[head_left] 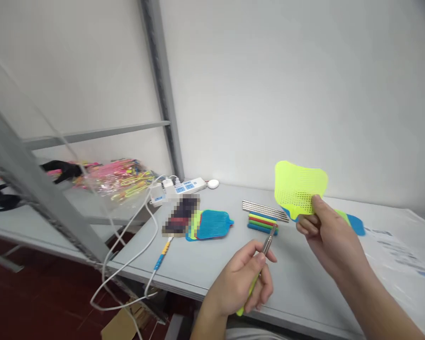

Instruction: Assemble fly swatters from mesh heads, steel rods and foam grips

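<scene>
My right hand (pixel 322 236) is closed in a pinch on the lower edge of a neon yellow fly-swatter head (pixel 299 186), held upright above the grey table (pixel 198 269). My left hand (pixel 242 281) is wrapped round a yellow-green handle (pixel 250 290) with a metal rod (pixel 269 242) sticking out of its top toward the swatter head. Just beyond the rod's tip lie several coloured handles (pixel 262 223) and a row of metal rods (pixel 264 210).
A stack of blue and green swatter heads (pixel 210 224) lies mid-table beside a blurred dark object (pixel 180 217). More blue heads (pixel 354 223) lie behind my right hand. A white power strip (pixel 184 186) and cables (pixel 127 255) sit at left; packed colourful goods (pixel 116 177) rest on a shelf.
</scene>
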`<state>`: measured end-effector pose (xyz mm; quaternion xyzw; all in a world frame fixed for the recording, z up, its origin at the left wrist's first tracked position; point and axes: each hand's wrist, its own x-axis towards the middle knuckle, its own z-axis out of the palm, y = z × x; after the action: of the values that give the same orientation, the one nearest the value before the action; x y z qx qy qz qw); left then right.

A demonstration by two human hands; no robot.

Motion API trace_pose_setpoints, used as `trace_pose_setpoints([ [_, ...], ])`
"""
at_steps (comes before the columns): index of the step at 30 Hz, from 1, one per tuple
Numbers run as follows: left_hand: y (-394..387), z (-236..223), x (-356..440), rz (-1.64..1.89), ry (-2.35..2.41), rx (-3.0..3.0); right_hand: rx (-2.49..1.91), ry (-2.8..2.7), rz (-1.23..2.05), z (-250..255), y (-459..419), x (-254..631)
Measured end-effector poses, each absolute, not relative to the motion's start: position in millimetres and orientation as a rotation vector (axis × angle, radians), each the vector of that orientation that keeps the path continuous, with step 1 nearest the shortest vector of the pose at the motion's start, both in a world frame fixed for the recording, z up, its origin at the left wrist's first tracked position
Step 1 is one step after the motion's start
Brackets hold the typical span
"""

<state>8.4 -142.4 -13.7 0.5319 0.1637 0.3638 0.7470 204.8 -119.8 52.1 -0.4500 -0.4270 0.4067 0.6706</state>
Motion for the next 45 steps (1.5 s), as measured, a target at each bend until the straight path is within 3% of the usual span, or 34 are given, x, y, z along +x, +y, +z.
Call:
trace_pose_setpoints([
  [5, -149.2, -10.0, 34.4, 0.703, 0.559, 1.316, -0.87, -0.576, 0.97, 19.7, -158.7, 204.7],
  [13, -149.3, -7.0, 52.2, 0.476, 0.735, 1.692, -0.921, -0.512, 0.794, -36.6, -184.4, 219.2],
  [45, -149.4, -8.5, 56.0, 0.404, 0.777, 1.875, -0.851, -0.5, 0.826, -45.0, -189.7, 232.6],
])
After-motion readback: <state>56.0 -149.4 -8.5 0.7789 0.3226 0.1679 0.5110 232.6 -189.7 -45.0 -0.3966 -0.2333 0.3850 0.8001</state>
